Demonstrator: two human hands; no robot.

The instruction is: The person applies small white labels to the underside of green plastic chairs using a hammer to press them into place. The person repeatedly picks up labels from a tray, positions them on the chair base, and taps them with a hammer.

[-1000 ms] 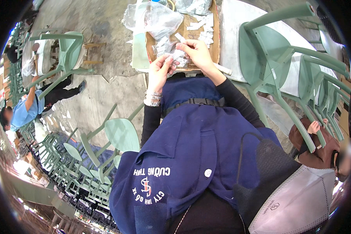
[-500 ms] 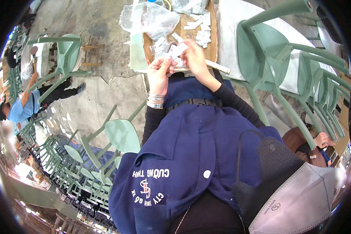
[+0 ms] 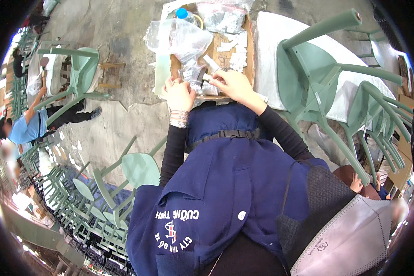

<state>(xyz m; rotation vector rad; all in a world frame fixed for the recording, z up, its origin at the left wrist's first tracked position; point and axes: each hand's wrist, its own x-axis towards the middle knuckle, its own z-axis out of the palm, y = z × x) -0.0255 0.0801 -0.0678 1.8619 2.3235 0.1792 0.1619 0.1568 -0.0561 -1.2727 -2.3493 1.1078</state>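
Note:
Both hands are over the near end of a shallow cardboard tray. My left hand has curled fingers at the near left corner; what they hold, if anything, cannot be made out. My right hand reaches in from the right, thumb and fingers pinched at a small dark and whitish piece too small to name. Between the hands lies a small clear plastic bag. A white slip and a pile of white paper labels lie just beyond my right hand.
A large clear bag, a blue-capped bottle and a filled bag crowd the tray's far end. An upturned green chair rests on a white-covered table at right. A person in blue stands left beside another chair.
My hands have come apart and down to the tray's near end. The white slip that was at my right fingers no longer shows there. The view has tilted slightly, showing more of the far end.

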